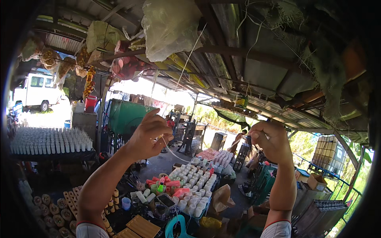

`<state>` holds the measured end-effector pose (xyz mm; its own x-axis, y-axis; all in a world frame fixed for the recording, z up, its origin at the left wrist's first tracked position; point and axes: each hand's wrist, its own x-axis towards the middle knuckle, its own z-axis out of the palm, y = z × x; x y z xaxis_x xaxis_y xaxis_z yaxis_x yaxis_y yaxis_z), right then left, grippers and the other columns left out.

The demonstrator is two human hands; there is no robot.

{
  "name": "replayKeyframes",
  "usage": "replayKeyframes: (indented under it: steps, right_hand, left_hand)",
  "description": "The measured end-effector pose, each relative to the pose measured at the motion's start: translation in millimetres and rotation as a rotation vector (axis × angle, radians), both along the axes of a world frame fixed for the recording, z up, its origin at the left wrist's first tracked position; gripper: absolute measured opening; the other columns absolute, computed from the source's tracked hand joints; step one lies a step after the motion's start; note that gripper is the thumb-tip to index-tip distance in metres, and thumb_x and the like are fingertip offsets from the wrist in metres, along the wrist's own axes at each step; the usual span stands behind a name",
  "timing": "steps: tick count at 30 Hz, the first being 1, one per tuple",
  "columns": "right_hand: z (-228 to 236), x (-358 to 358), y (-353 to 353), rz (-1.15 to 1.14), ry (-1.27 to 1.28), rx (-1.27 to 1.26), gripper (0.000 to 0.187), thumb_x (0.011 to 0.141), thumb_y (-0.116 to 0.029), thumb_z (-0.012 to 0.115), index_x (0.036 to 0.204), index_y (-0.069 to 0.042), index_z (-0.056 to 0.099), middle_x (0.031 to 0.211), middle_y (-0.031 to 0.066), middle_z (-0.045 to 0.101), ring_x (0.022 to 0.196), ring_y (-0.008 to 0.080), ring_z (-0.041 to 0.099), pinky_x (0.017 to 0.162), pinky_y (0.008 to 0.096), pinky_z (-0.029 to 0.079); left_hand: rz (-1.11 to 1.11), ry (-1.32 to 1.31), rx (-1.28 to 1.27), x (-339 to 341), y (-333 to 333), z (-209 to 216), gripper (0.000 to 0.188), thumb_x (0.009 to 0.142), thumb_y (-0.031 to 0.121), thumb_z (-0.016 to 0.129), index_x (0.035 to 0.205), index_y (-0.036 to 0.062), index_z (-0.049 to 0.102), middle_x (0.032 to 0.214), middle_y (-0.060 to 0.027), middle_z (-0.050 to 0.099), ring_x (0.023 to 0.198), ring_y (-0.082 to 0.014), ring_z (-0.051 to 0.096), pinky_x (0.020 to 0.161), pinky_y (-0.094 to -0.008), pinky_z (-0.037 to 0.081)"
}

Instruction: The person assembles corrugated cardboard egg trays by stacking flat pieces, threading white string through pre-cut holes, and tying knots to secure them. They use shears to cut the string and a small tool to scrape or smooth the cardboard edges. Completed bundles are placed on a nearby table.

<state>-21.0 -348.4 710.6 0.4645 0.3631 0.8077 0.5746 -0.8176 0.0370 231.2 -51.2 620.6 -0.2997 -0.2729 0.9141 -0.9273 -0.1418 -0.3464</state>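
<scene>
Both my arms are raised. A thin white string (177,157) hangs in a slack curve between my hands. One end of it is pinched in the closed fingers of my left hand (150,134). The other end leads up to my right hand (272,141), whose fingers are curled closed around it. Beneath the string, a table bears rows of short white cylinders (193,174) that look like candles. Pinkish-red pieces (180,192) and a small green bottle (160,187) lie among them.
A turquoise plastic chair (176,227) stands close below me. Wooden moulds (141,228) lie at the lower left, and upright white candles (51,141) fill a table farther left. Plastic bags (170,29) hang overhead. Another person (237,141) is in the background.
</scene>
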Motion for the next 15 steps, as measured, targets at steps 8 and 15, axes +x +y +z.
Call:
replayKeyframes:
  steps: [8,15]
  right_hand:
    - [43,-47,84,0.139,-0.223,-0.435,0.005,0.093,-0.004,0.075,0.093,0.001,0.073,0.08,0.0106,0.073,0.068,0.0207,0.073,0.062,0.0317,0.056]
    - [51,-73,90,0.062,-0.223,-0.61,0.019,0.091,-0.013,0.08,0.104,0.0,0.076,0.09,0.0133,0.076,0.074,0.0243,0.075,0.065,0.0336,0.058]
  left_hand:
    - [-0.464,0.326,-0.032,-18,27,20,0.017,0.085,0.0,0.081,0.1,0.0026,0.075,0.104,-0.0089,0.074,0.107,-0.0249,0.068,0.098,-0.0409,0.052]
    - [-0.151,0.187,-0.047,-30,56,0,0.022,0.077,-0.006,0.08,0.096,0.0037,0.077,0.112,-0.0122,0.074,0.115,-0.0326,0.066,0.099,-0.043,0.053]
